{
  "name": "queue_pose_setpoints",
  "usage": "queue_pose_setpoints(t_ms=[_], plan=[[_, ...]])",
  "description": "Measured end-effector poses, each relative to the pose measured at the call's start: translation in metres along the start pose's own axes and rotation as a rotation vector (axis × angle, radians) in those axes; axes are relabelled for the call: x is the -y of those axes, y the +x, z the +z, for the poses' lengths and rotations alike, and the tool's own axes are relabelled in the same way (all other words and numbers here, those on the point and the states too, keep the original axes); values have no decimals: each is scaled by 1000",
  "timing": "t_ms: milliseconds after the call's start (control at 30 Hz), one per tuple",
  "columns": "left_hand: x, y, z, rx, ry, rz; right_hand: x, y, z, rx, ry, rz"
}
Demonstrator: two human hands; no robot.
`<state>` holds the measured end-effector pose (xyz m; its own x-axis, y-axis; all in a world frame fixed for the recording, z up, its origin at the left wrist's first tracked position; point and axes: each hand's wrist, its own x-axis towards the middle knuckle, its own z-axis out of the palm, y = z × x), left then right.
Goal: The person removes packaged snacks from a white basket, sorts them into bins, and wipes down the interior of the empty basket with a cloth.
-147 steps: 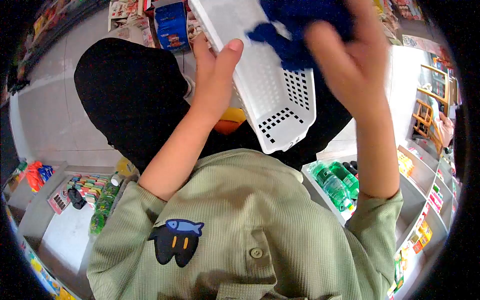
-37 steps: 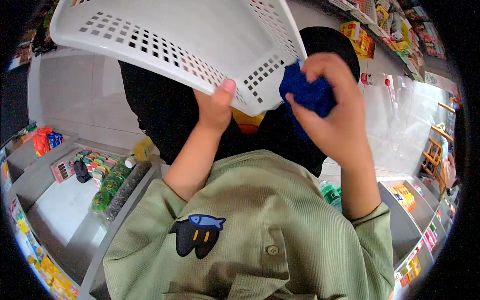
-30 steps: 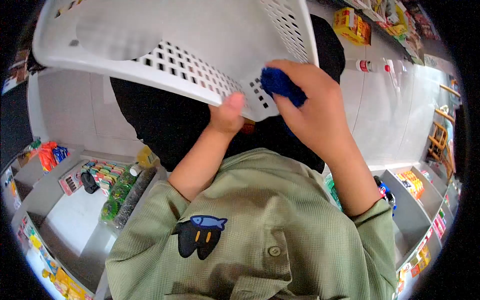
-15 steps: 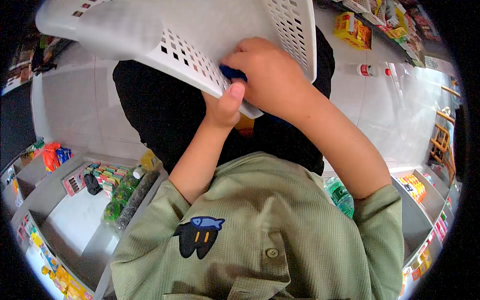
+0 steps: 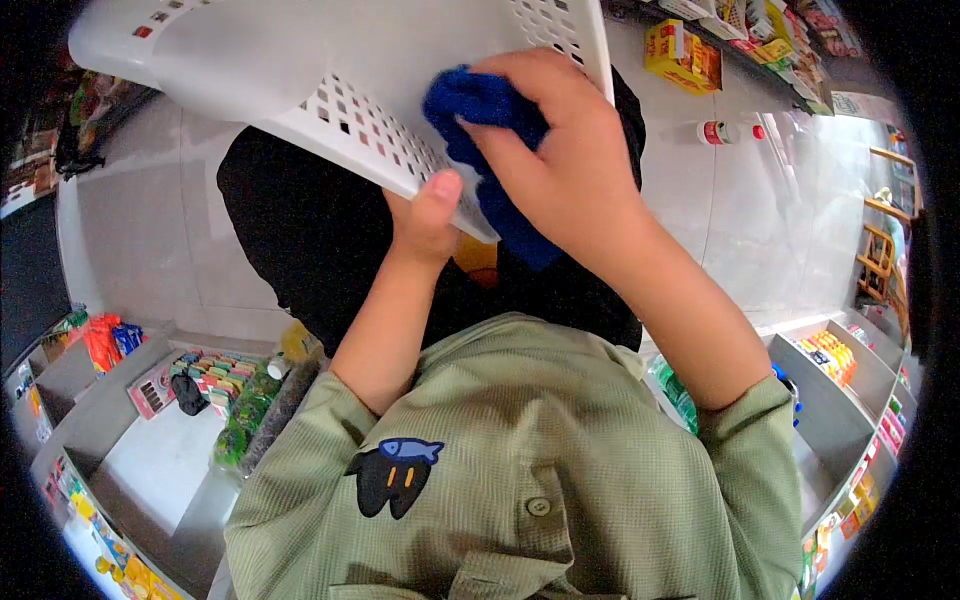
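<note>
A white plastic basket point(image 5: 250, 60) with rows of square holes is tilted over my lap, its upper part cut off by the view's top edge. My left hand point(image 5: 428, 218) grips the basket's near rim, thumb on top and the other fingers hidden beneath. In my right hand point(image 5: 560, 140) is a bunched dark blue cloth point(image 5: 480, 105), pinched between thumb and fingers at the basket's inner right side. Part of the cloth hangs down over the near corner of the basket toward my dark trousers.
At lower left stands a grey shelf unit point(image 5: 190, 500) with small packets and green bottles point(image 5: 245, 410). A yellow box point(image 5: 683, 58) and a bottle with a red label point(image 5: 717, 132) are on the floor at upper right. Another compartmented shelf point(image 5: 835, 400) holds goods at right.
My right hand has lifted and turned, and more of the blue cloth shows now. The basket and my left hand have shifted slightly left.
</note>
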<state>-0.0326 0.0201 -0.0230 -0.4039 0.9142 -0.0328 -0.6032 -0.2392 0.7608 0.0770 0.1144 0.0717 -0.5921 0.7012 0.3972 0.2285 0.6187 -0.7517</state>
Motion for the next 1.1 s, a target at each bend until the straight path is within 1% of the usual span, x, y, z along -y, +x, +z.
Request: queue_pose_setpoints(t_ms=[33, 67, 133, 167, 200, 233, 300, 333, 367, 400, 433, 467, 533, 600, 633, 700, 767, 833, 900, 967, 1033, 1100], plan=[[-1, 1, 2, 49, -73, 16, -1, 4, 6, -37, 9, -60], [-3, 0, 6, 43, -32, 22, -2, 5, 12, -41, 9, -61], [-9, 0, 17, 31, 49, 32, -6, 1, 25, 149, -83, 76], [-10, 0, 21, -15, 79, 7, -7, -1, 29, 142, -149, 42], [-11, 1, 22, -61, 108, -17, -6, 0, 30, 140, -151, 38], [-9, 0, 18, 4, 21, 28, -4, 0, 31, 212, -247, 49], [-3, 1, 9, 0, 23, 24, 2, -1, 31, 361, -405, 75], [0, 1, 7, -3, 26, 16, 1, -4, 30, 358, -409, 78], [1, -2, 5, 1, 23, 16, -3, -9, 28, 424, -375, 44], [0, -4, 6, -49, 66, -1, -6, -10, 26, 487, -345, 7], [0, -5, 7, -101, 107, -18, -8, -12, 22, 485, -351, 4], [-1, -4, 8, -100, 104, -16, -7, -15, 20, 494, -355, -11], [-3, -2, 7, -28, 90, 29, -3, -17, 18, 502, -358, -23], [1, -5, 0, -42, 61, -7, 1, -11, 17, 630, -452, 29], [4, -8, -4, -60, 30, -45, 4, -7, 16, 628, -452, 30], [6, -8, -8, -38, 49, -55, 6, 3, 14, 763, -531, 17], [7, -8, -6, -20, 63, -64, 8, 5, 14, 779, -558, 20], [2, -5, 5, -24, 97, -16, 11, 10, 15, 792, -586, 16], [6, -4, -3, -29, 121, 0, 13, 16, 18, 927, -599, 94], [12, -5, -10, -36, 146, 7, 13, 19, 17, 950, -584, 95], [18, -3, -10, -64, 156, 88, 11, 20, 13, 970, -577, 97], [20, -2, -11, -57, 126, 79, 14, 20, 8, 964, -588, 90]])
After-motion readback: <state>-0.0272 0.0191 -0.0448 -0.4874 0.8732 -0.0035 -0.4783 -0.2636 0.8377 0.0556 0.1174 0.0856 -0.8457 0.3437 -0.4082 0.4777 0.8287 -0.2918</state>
